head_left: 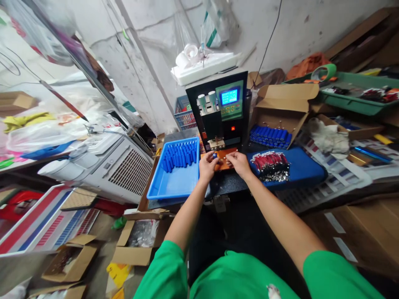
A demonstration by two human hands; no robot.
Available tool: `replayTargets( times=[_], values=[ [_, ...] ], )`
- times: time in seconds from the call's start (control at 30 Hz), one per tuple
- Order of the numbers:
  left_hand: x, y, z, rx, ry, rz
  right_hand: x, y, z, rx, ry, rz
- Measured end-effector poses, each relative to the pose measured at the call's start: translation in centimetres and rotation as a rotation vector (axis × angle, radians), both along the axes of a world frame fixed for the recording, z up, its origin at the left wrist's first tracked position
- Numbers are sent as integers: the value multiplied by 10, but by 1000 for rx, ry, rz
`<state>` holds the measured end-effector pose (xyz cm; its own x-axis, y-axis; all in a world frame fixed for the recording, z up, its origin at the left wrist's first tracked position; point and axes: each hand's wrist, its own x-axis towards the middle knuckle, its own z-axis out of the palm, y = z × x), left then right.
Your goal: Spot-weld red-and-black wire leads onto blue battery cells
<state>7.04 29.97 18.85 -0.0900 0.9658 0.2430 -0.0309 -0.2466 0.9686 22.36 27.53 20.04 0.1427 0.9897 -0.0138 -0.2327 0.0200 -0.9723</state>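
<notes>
Closely pinched in our left hand: one blue cylinder, smooth, mostly hidden by fingers; its long axis we cannot tell. Just right, our right hand curls; whether its fingertips grip anything, we cannot tell. Left of the left hand, similar blue cylinders fill the far part of a blue tray, long axes roughly away from us.

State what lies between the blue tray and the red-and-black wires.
The left hand holding a blue cylinder, the orange plate and the right hand, in the head view.
</notes>
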Motion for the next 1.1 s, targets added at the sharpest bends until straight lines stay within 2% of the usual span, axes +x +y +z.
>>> replayTargets(
  times=[0.17, 0.4, 0.8, 1.1],
  values=[
    [14, 3, 0, 17, 86, -76, 0, 5, 3, -11, 21, -37],
    [19, 2, 5, 53, 69, -114, -2, 24, 7, 113, -85, -79],
    [21, 0, 5, 46, 96, -99, -12, 38, 2, 151, -311, -61],
    [24, -2, 7, 70, 82, -65, -16, 38, 5, 133, -355, -103]
  ],
)
